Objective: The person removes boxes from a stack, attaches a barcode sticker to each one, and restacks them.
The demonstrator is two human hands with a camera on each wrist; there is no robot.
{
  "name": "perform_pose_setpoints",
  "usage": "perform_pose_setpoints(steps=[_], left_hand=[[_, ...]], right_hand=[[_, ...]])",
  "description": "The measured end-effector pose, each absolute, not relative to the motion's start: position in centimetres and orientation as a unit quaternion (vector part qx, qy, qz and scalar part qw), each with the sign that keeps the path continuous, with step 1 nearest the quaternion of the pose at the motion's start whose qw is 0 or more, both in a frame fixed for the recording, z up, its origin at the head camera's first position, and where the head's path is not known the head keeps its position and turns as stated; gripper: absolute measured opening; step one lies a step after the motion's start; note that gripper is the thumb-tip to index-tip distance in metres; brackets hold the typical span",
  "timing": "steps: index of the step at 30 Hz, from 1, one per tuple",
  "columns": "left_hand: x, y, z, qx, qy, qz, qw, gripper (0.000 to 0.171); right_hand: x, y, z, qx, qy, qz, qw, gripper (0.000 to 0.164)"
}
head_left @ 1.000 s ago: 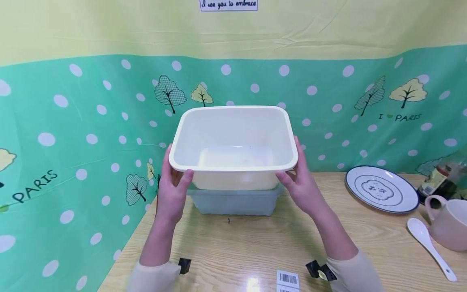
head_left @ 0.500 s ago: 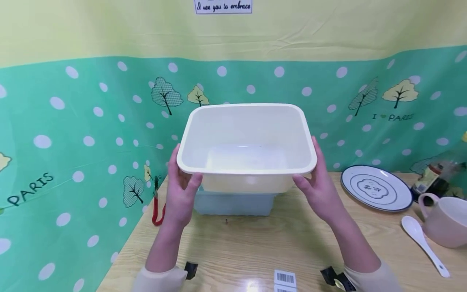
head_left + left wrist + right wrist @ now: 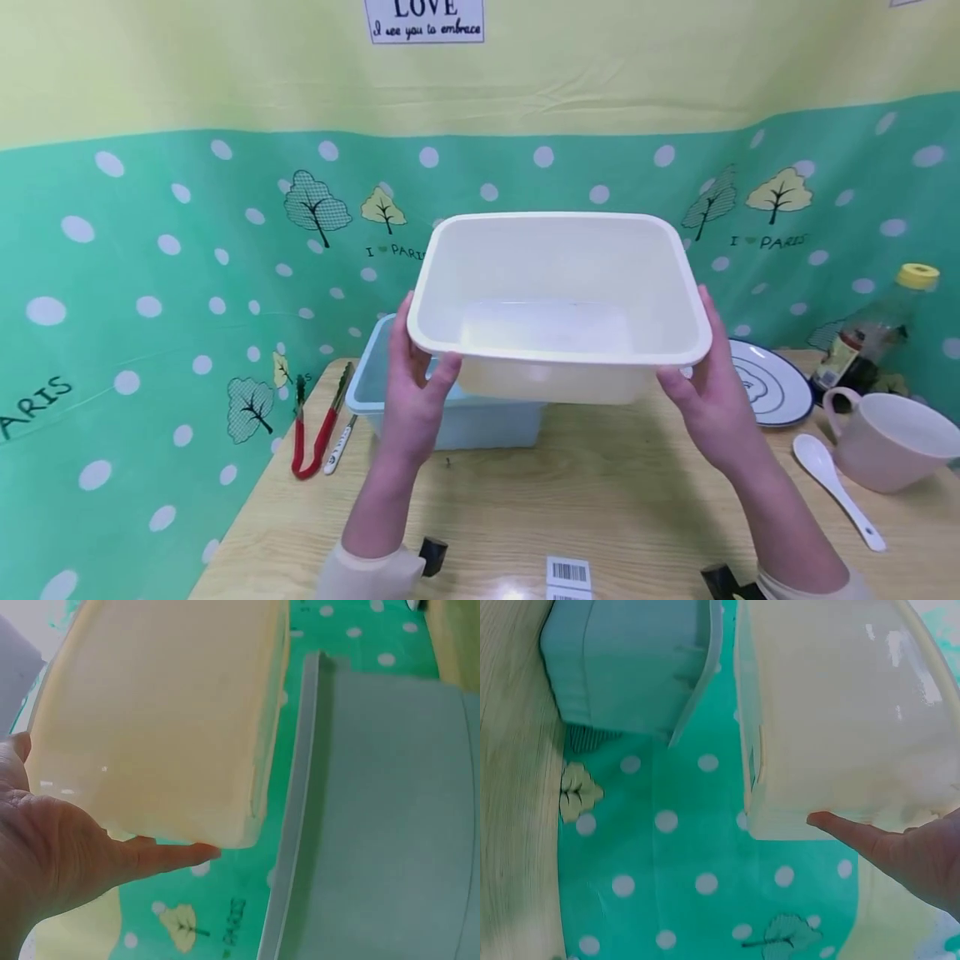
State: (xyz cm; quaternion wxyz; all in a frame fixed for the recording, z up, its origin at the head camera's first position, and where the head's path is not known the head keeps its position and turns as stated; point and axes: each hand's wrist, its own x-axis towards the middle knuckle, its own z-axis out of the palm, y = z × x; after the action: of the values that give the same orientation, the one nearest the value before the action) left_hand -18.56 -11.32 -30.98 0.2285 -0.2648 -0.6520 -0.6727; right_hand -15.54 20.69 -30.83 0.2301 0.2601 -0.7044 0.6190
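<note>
A white plastic basin (image 3: 555, 379) with a rounded rectangular rim is held up in the air between both hands, its inside bare. My left hand (image 3: 416, 400) grips its left end, thumb at the front of the rim and fingers along the side. At the right end, my right hand (image 3: 712, 404) grips it the same way. Behind and below, a light blue basin (image 3: 487, 425) stands on the table, partly hidden by the white one. In both wrist views the white basin's outer wall (image 3: 165, 727) shows clear of the blue basin (image 3: 637, 667).
Red-handled tongs (image 3: 322, 442) and a white-handled utensil (image 3: 341, 446) lie left of the blue basin. On the right are a plate (image 3: 772, 387), a bottle with a yellow cap (image 3: 862, 342), a pink mug (image 3: 892, 442) and a white spoon (image 3: 832, 487). A patterned cloth (image 3: 150, 375) hangs behind.
Both hands have carried the white basin to the right and a little nearer. More of the blue basin, the tongs and the white-handled utensil now show; the view has turned slightly right.
</note>
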Motion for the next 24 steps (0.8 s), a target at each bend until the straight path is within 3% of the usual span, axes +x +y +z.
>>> perform_pose_setpoints(steps=[13,24], left_hand=[[-18.6,-6.6,-31.3,-0.282,-0.646,-0.685,0.185,0.080],[-17.7,-3.1,-31.7,-0.275,-0.636,-0.708,0.138,0.079]], right_hand=[[-12.7,24.9,-31.1,0.211,-0.741,0.585,0.254,0.079],[-10.7,27.9,-31.7,0.230,-0.690,0.636,0.256,0.079]])
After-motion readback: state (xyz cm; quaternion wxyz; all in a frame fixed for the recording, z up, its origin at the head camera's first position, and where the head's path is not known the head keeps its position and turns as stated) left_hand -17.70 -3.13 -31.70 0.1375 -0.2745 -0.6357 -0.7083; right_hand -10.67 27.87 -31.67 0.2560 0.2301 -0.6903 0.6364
